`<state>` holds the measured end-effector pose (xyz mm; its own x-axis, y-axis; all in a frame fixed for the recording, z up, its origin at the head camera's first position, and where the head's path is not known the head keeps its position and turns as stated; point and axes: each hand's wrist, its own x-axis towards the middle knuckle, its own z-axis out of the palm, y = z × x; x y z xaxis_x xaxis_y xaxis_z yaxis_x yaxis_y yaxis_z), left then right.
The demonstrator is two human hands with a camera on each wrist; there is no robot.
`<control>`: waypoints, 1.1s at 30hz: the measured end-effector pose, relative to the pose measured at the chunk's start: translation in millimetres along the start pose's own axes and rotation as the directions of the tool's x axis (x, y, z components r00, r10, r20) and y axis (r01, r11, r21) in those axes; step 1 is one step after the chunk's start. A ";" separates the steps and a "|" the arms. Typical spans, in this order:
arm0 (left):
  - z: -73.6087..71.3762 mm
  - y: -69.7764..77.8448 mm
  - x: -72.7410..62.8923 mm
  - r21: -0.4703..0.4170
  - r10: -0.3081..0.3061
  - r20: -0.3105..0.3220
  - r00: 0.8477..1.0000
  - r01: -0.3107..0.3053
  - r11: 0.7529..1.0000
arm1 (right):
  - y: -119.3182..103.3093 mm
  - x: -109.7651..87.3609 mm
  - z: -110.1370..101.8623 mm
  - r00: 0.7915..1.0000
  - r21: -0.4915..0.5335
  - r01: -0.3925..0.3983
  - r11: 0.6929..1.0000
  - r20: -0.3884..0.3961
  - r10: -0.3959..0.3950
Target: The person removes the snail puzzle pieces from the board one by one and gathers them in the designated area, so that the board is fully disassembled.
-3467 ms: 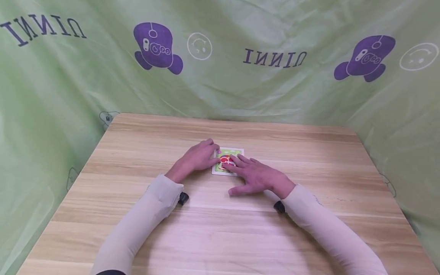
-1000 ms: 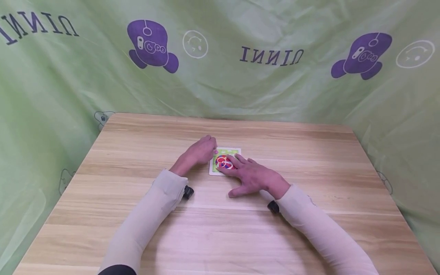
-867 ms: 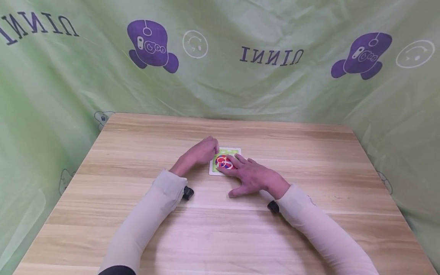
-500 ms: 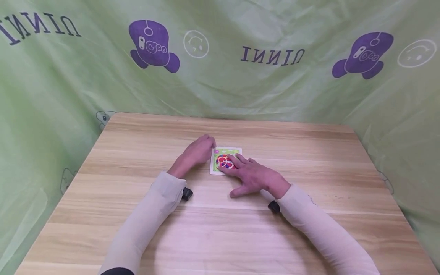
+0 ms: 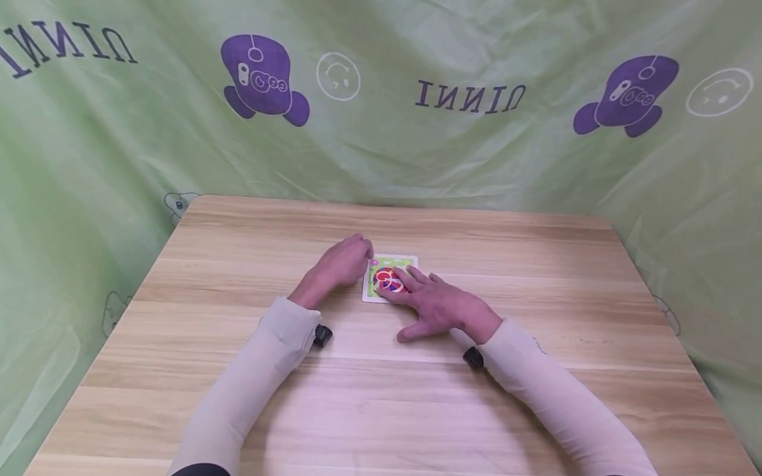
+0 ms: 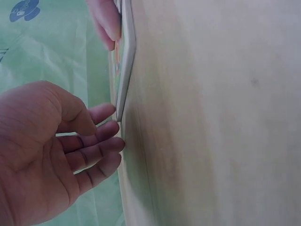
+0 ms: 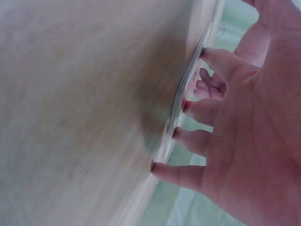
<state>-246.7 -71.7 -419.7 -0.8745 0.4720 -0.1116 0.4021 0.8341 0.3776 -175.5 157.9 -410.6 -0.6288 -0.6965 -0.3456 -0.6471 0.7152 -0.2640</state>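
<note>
- drawing back: left hand (image 5: 339,266), lately over the card's (image 5: 383,272) corner, now just beside it; fingers loosely bent, clamping nothing, contact unclear.
- card flat under right hand's (image 5: 443,307) spread fingertips; likely steadied by these alone.
- right fingers mask some print; tabletop (image 5: 381,403) beneath, green curtain (image 5: 369,155) beyond them.

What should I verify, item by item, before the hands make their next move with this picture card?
1. Picture card lying picture side up on the table: ok.
2. Card well inside the table edges: ok.
3. Right hand steadying it, some fingertips on the card: ok.
4. Left hand pinching the card: not ok; its thumb shows apart from the corner.
5. Picture fully uncovered: not ok; right fingers hide part.
6. Single card or stack: cannot tell.
</note>
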 end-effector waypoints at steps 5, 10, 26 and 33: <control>-1.0 0.4 2.2 -0.017 0.000 0.030 1.000 0.001 1.000 | 0.3 0.4 0.2 1.000 0.005 0.003 1.000 0.000 -0.003; -2.4 0.0 2.7 -0.037 -0.008 0.057 0.998 0.010 0.999 | -0.2 0.9 0.2 1.000 0.013 -0.002 1.000 0.011 0.002; -1.2 -9.4 2.2 -0.163 0.015 -0.013 1.000 -0.017 0.987 | 0.0 -0.2 -1.3 1.000 0.017 -0.001 1.000 0.016 0.001; -3.3 -6.4 0.5 -0.137 0.013 -0.001 1.000 -0.013 0.990 | 0.2 -0.3 -0.5 1.000 0.020 0.001 1.000 0.008 -0.001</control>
<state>-250.6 -77.7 -419.1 -0.8694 0.4827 -0.1054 0.3726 0.7806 0.5018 -175.7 158.2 -410.1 -0.6246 -0.6967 -0.3528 -0.6390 0.7156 -0.2819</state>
